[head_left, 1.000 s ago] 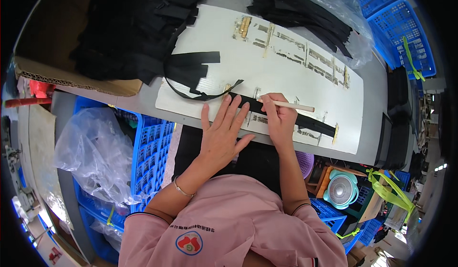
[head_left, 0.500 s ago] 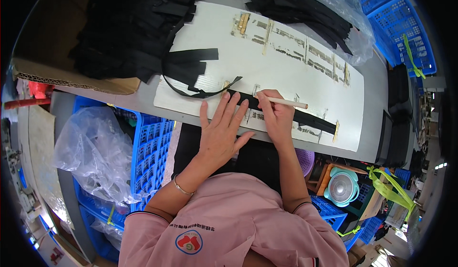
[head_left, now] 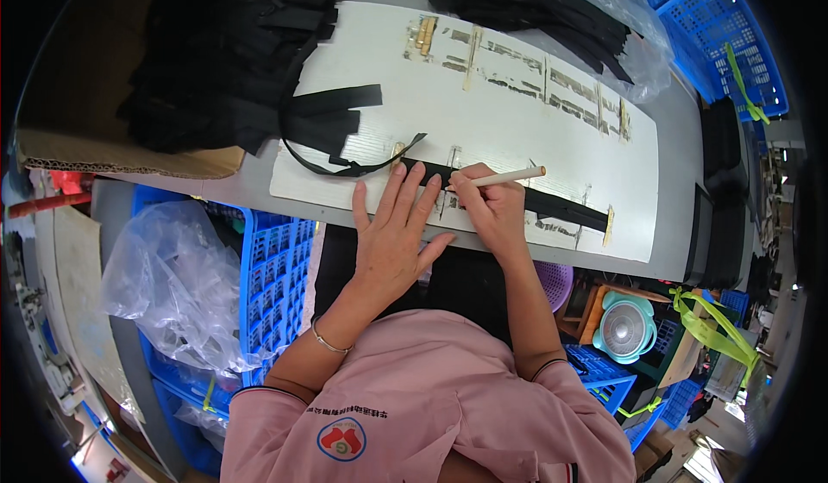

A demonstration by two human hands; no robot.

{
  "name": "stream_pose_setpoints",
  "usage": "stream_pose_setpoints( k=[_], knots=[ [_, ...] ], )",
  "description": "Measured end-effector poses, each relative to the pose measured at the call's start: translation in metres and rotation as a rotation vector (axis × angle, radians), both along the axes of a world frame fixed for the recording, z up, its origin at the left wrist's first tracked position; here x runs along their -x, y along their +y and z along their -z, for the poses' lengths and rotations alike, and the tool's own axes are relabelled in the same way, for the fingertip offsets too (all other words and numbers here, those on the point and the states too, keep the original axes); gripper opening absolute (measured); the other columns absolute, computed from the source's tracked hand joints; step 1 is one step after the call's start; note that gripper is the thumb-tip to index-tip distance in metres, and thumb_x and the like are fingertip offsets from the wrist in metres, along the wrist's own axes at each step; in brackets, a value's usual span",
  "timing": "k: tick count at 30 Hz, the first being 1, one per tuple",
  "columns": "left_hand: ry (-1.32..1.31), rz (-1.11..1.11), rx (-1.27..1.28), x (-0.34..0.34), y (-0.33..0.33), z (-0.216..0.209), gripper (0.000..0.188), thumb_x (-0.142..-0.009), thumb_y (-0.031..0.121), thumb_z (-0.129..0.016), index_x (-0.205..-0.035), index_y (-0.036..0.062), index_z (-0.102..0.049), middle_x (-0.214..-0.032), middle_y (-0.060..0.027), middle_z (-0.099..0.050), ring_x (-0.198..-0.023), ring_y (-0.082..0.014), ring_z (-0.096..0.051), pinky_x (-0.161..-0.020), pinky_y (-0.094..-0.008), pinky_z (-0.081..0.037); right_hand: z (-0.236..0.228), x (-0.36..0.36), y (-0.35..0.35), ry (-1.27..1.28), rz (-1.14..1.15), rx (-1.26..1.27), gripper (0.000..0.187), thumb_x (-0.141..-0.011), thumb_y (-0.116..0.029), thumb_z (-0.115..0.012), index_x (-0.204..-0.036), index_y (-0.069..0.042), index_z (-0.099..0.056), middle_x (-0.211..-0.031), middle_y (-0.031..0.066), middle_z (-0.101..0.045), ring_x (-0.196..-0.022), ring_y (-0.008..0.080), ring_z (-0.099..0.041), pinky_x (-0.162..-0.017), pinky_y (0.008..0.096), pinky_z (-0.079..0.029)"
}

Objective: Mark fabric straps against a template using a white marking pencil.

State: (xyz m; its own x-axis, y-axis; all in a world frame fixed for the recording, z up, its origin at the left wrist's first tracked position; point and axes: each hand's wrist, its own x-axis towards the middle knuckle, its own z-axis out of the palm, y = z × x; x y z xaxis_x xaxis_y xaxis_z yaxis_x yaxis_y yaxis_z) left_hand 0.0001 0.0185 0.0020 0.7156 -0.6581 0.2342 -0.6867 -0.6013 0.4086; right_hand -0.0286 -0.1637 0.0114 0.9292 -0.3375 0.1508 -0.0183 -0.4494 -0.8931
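Observation:
A long black fabric strip [head_left: 565, 210] lies along the near edge of a white board [head_left: 509, 129]. My left hand [head_left: 388, 241] rests flat on the strip's left end, fingers outstretched and a little apart. Just to its right, my right hand [head_left: 496, 216] grips a slim white pencil [head_left: 520, 175], which slants with its back end up to the right. Its tip is down at the strip, close to my left fingers. A thin black cord or band [head_left: 323, 169] curls over the board beyond my left fingertips.
Black strips are heaped [head_left: 233, 60] by a cardboard box [head_left: 129, 155] at the left. More black strips [head_left: 535, 13] lie on clear plastic at the back. Blue crates [head_left: 724, 43] stand far right; another blue crate [head_left: 276, 285] sits below the table's left edge. A turquoise fan [head_left: 623, 328] is lower right.
My right hand and the pencil have shifted slightly left along the strip, closer to my left hand. My left hand stays pressed on the strip. The whole view has moved a little.

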Motion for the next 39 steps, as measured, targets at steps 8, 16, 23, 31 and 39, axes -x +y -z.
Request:
stream_pose_setpoints(
  k=[8,16,23,31,39],
  knots=[
    [0.016,0.018,-0.008,-0.001,-0.001,0.000,0.077,-0.090,0.048,-0.072,-0.154,0.0125,-0.046,-0.162,-0.0108,-0.040,-0.152,-0.0279,-0.033,-0.121,-0.0632,-0.008,-0.003,0.011,-0.005,-0.006,0.026,-0.061,0.015,-0.098,-0.008,-0.065,-0.092,0.003,-0.073,-0.075,0.0033,-0.070,-0.065,0.0059,-0.059,-0.058,0.0233,-0.046],
    [0.039,0.028,-0.015,0.000,0.000,-0.003,0.077,-0.091,0.045,-0.073,-0.155,0.0118,-0.045,-0.162,-0.0122,-0.039,-0.153,-0.0301,-0.031,-0.120,-0.0639,-0.007,-0.010,0.050,-0.059,-0.058,0.442,-0.038,0.016,-0.098,-0.009,-0.064,-0.089,0.003,-0.070,-0.066,0.0019,-0.063,-0.060,0.0063,-0.053,-0.056,0.0251,-0.044],
    [0.076,0.019,0.013,0.003,-0.007,-0.007,0.079,-0.090,0.044,-0.074,-0.155,0.0090,-0.045,-0.164,-0.0131,-0.037,-0.154,-0.0329,-0.030,-0.120,-0.0658,-0.003,0.000,0.053,-0.066,-0.042,0.393,0.020,0.019,-0.100,-0.013,-0.064,-0.090,0.002,-0.070,-0.065,0.0022,-0.059,-0.061,0.0058,-0.051,-0.056,0.0246,-0.040],
    [0.123,0.299,0.151,0.023,-0.071,-0.013,0.071,-0.093,0.041,-0.072,-0.150,0.0064,-0.050,-0.157,-0.0121,-0.045,-0.145,-0.0290,-0.041,-0.121,-0.0621,-0.012,-0.001,0.051,-0.064,-0.051,0.395,0.016,0.018,-0.099,-0.013,-0.065,-0.089,0.002,-0.069,-0.060,0.0036,-0.056,-0.054,0.0071,-0.049,-0.052,0.0279,-0.040],
    [0.057,0.268,0.121,0.027,-0.079,-0.003,0.063,-0.093,0.040,-0.072,-0.142,0.0040,-0.058,-0.150,-0.0117,-0.052,-0.140,-0.0276,-0.046,-0.120,-0.0610,-0.019,-0.006,0.057,-0.065,0.018,0.369,-0.009,0.019,-0.099,-0.012,-0.065,-0.089,0.003,-0.069,-0.068,0.0010,-0.062,-0.063,0.0050,-0.053,-0.057,0.0246,-0.042]
  ],
)
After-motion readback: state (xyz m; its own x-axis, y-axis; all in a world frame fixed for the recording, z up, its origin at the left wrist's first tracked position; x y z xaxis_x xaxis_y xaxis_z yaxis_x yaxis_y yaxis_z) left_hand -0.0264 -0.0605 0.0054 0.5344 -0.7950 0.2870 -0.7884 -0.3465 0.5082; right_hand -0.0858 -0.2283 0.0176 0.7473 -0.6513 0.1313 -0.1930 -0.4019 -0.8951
